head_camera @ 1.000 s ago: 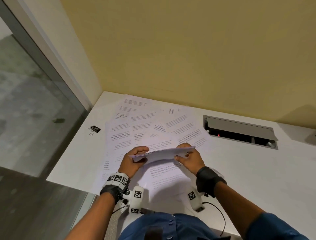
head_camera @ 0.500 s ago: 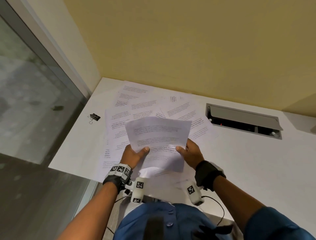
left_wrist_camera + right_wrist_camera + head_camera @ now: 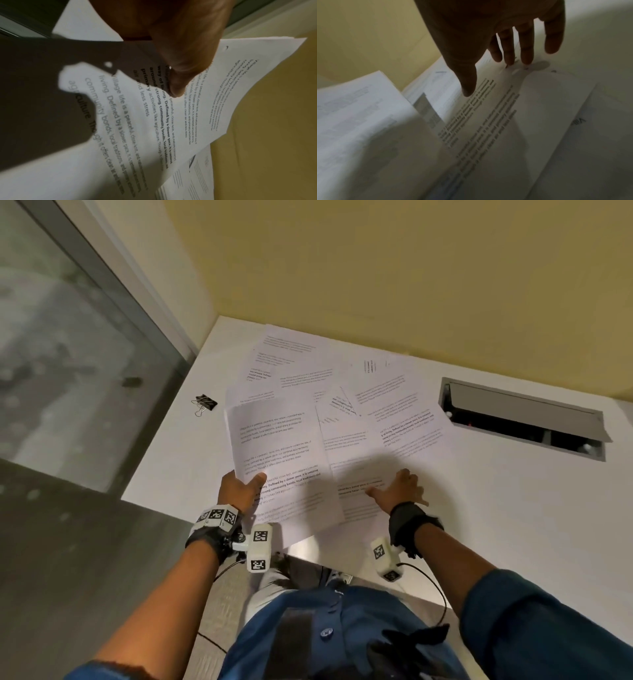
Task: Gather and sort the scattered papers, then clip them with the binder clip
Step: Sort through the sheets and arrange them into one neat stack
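Right hand [image 3: 399,491] has let go, now flat on the next sheet [image 3: 359,494]; left hand [image 3: 239,491] pinches the stack [image 3: 277,446]. Slide sheet toward stack, square edges.

Both forearms are bare below rolled dark blue sleeves [image 3: 534,621], and a blue buttoned shirt [image 3: 329,631] covers the torso. The left wrist carries a black strap [image 3: 205,539] topped by a white band of square black-and-white markers [image 3: 216,517]. At 3 o'clock from that strap sits a white camera block [image 3: 259,547] bearing two such markers. The right wrist wears a black strap [image 3: 409,520], with a white marker block [image 3: 385,558] at its 7 o'clock and a thin black cable [image 3: 435,583] trailing from it.
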Motion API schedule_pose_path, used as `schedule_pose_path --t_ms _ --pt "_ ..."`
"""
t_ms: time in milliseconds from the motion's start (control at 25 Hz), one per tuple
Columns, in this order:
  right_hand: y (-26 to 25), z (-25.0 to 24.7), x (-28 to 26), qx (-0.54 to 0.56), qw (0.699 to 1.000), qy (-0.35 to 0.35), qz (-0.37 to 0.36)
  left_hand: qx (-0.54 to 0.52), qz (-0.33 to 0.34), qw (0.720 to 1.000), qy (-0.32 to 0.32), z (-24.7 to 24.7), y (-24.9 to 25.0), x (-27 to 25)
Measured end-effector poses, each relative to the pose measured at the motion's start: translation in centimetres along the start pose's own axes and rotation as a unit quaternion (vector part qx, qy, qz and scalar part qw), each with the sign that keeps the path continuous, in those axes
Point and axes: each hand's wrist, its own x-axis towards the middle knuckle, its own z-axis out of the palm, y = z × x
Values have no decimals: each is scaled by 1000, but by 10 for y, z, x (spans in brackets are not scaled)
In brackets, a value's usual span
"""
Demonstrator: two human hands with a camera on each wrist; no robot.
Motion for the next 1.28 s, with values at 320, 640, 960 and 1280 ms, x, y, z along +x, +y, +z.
schedule_pose_path --t_ms 320,640,960,1280 --pt "-11 16 8 -18 999 16 24 17 -35 999 19 -33 -12 17" --pt "2 -17 21 113 992 49 21 21 -35 999 28 -46 0 32" --pt "25 -89 84 87 993 84 -3 -10 -44 998 48 -46 7 37" --pt "6 -120 151 26 995 84 -56 -22 -42 999 27 -7 26 40"
